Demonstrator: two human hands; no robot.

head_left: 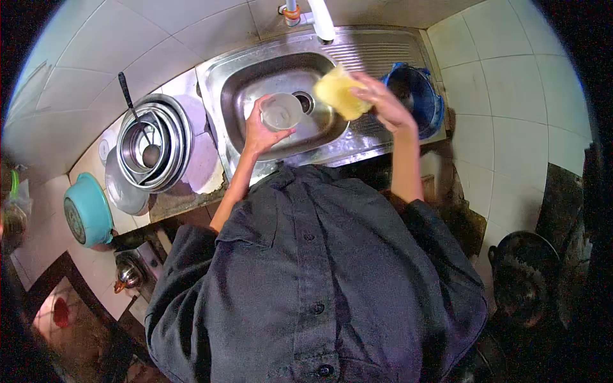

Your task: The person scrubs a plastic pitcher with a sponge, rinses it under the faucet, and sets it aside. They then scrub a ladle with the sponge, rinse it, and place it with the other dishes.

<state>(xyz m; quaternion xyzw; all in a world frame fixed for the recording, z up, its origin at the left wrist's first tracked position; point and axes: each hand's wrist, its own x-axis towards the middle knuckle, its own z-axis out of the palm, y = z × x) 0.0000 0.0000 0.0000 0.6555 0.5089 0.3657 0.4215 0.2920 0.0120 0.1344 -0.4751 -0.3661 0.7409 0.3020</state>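
My left hand (258, 131) is wrapped round a small whitish, translucent cup (281, 111), its round mouth facing up toward me. It is held over the basin of a steel sink (246, 76). In my right hand (386, 105) is a yellow sponge (341, 92), held above the right edge of the basin and slightly blurred. The sponge and the cup are apart. Part of the drain (305, 102) shows between them at the bottom of the basin.
A white tap (320, 22) rises behind the sink. Right of the basin, a blue tub (434, 105) stands on the ribbed drainboard (377, 54). Stacked steel bowls (182, 131) with a ladle (151, 155) sit on the left counter. Beyond them is a turquoise basin (96, 207). A dark pan (525, 277) is at lower right.
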